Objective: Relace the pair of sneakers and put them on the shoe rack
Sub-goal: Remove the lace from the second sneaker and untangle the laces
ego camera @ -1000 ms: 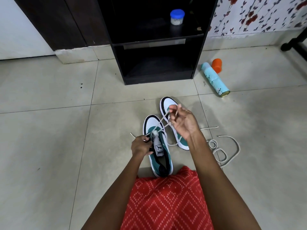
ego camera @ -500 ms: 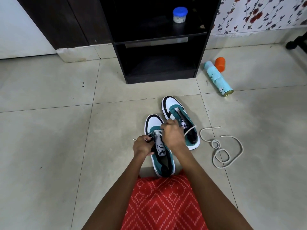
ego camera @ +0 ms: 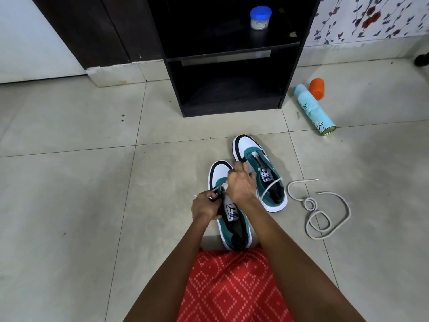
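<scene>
Plainly the relacing step is in hand, and it looks to be near its start. Furthest toward 9 o'clock, the left hand (ego camera: 205, 206) sits at the left edge of the near sneaker (ego camera: 232, 212), a low teal shoe with a white toe cap and black trim. Its fingers are curled and pinch one end of a white lace (ego camera: 270, 188), and a short tip pokes out past the knuckles. The right hand (ego camera: 241, 182) lies over the shoe's throat, just toward 1 o'clock of the left. Its fingers are curled round the other run of the same lace, which trails off toward 3 o'clock across the far sneaker (ego camera: 254, 148). That matching shoe lies just beside the first, at its 1 o'clock.

How many eyelets are threaded cannot be told, since the right hand hides them. The tongue below the hands shows bare, so probably only the lowest row is done. The far sneaker carries no lace of its own. Its lace seems to be the loose cream cord (ego camera: 325, 214) coiled on the tiled floor at 3 o'clock, well apart from both hands. The black wooden shoe rack (ego camera: 232, 110) stands at 12 o'clock, and neither sneaker is on it yet.

The next move likely calls for a fine pinch on a lace tip, feeding it through the next eyelet, then drawing both ends even before crossing over.
</scene>
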